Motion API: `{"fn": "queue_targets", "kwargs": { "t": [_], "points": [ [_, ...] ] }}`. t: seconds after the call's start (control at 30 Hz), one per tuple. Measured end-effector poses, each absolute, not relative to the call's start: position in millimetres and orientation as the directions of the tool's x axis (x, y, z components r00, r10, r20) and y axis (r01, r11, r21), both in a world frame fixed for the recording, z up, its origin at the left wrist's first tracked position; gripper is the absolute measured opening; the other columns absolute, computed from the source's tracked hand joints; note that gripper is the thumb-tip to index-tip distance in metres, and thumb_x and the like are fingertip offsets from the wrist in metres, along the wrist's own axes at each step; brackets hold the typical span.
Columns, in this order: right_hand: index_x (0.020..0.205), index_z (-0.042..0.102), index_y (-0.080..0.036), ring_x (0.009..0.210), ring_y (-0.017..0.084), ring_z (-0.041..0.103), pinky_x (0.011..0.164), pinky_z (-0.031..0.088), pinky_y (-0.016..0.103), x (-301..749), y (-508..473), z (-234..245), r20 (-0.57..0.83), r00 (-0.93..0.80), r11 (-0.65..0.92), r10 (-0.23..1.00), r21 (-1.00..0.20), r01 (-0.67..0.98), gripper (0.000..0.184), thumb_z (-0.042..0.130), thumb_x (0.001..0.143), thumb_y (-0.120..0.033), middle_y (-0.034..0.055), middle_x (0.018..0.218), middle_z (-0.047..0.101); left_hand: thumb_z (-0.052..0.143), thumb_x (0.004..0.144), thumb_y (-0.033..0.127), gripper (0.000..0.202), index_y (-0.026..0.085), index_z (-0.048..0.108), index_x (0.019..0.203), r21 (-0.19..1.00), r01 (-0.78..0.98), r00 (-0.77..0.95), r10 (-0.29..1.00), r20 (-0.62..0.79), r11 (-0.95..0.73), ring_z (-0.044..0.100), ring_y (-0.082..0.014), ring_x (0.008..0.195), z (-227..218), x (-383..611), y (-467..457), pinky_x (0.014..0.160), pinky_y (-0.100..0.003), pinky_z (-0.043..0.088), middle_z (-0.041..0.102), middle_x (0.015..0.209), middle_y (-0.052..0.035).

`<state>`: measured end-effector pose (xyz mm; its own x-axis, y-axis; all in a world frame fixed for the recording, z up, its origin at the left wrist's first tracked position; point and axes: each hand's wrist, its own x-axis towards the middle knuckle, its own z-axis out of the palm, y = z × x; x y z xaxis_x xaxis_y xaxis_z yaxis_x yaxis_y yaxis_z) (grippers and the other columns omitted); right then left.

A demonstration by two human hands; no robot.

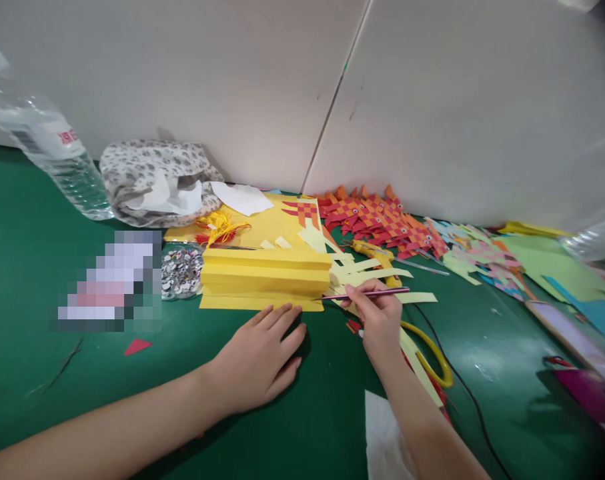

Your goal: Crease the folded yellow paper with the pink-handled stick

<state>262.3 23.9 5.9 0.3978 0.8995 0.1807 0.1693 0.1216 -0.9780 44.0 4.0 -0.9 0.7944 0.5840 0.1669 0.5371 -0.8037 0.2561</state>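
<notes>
A sheet of yellow paper (pixel 265 279), folded into lengthwise pleats, lies in front of me. My left hand (pixel 267 353) rests with its fingers spread on the table, the fingertips at the paper's near edge. In my right hand (pixel 379 320) is a slim, purple pen-like tool (pixel 377 294), pinched between thumb and fingers. Its thin tip points left and meets the lower right part of the paper. Whether that tip is a pen point or a blade I cannot tell. Pale yellow strips (pixel 372 275) lie just behind my right hand.
A pile of woven orange-red paper fish (pixel 377 220) lies by the wall. Behind the pleated paper are a yellow tassel (pixel 219 228) and a spotted cloth bag (pixel 152 173). Googly eyes (pixel 181 270), a water bottle (pixel 47 133), a yellow glue gun (pixel 377 253) and yellow-handled scissors (pixel 439 357) surround it.
</notes>
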Motion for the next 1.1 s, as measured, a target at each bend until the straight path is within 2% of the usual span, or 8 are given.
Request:
{"fn": "queue_targets", "kwargs": {
  "t": [0.4,0.47,0.53,0.67,0.9,1.1],
  "points": [
    [0.055,0.055,-0.02,0.041,0.012,0.051,0.048,0.038,0.025,267.4,25.0,1.8,0.257,0.558,0.218,0.789,-0.966,0.137,0.02,0.07,0.068,-0.019,-0.0056,0.041,0.053,0.038,0.094,0.034,0.039,0.015,0.049,0.127,0.256,0.535,0.792,0.583,0.182,-0.805,0.043,-0.0317,0.13,-2.5,43.8,5.0,0.106,-0.048,0.041,0.046,0.14,-0.016],
    [0.056,0.056,-0.02,0.04,0.011,0.05,0.048,0.038,0.024,263.5,23.1,3.5,0.278,0.518,0.238,0.809,-0.96,0.145,0.021,0.071,0.07,-0.021,-0.0065,0.04,0.05,0.039,0.094,0.034,0.039,0.015,0.049,0.127,0.253,0.535,0.791,0.583,0.184,-0.806,0.044,-0.0318,0.13,-2.5,43.9,4.7,0.106,-0.049,0.041,0.046,0.14,-0.0162],
    [0.059,0.058,-0.02,0.04,0.011,0.049,0.047,0.039,0.024,257.0,21.2,6.4,0.271,0.406,0.216,0.873,-0.96,0.177,0.021,0.071,0.074,-0.026,-0.0063,0.041,0.051,0.039,0.094,0.033,0.039,0.015,0.049,0.127,0.25,0.533,0.793,0.58,0.186,-0.809,0.044,-0.0318,0.13,-2.1,43.9,4.6,0.106,-0.049,0.041,0.046,0.14,-0.0164],
    [0.064,0.06,-0.02,0.048,0.014,0.056,0.048,0.041,0.025,244.7,19.6,10.4,0.216,0.224,0.155,0.95,-0.953,0.262,0.023,0.072,0.077,-0.035,-0.0002,0.055,0.066,0.039,0.094,0.033,0.039,0.015,0.049,0.126,0.243,0.533,0.795,0.578,0.184,-0.811,0.044,-0.0317,0.129,-0.4,44.3,4.9,0.105,-0.049,0.041,0.047,0.139,-0.0164],
    [0.067,0.059,-0.02,0.055,0.015,0.061,0.053,0.044,0.025,244.6,21.4,7.8,0.171,0.2,0.108,0.965,-0.951,0.288,0.025,0.071,0.078,-0.039,0.0011,0.059,0.068,0.039,0.094,0.032,0.038,0.014,0.049,0.126,0.238,0.531,0.797,0.575,0.184,-0.813,0.044,-0.0317,0.129,0.3,45.7,4.9,0.104,-0.048,0.042,0.047,0.139,-0.0165],
    [0.064,0.057,-0.019,0.041,0.011,0.05,0.04,0.035,0.023,247.4,20.6,11.3,0.158,0.25,0.082,0.955,-0.953,0.29,0.03,0.072,0.075,-0.043,0.0006,0.054,0.066,0.04,0.094,0.032,0.038,0.014,0.049,0.125,0.234,0.532,0.793,0.576,0.201,-0.814,0.044,-0.0321,0.129,-0.7,45.7,4.9,0.104,-0.049,0.042,0.047,0.139,-0.0169]
  ]
}}
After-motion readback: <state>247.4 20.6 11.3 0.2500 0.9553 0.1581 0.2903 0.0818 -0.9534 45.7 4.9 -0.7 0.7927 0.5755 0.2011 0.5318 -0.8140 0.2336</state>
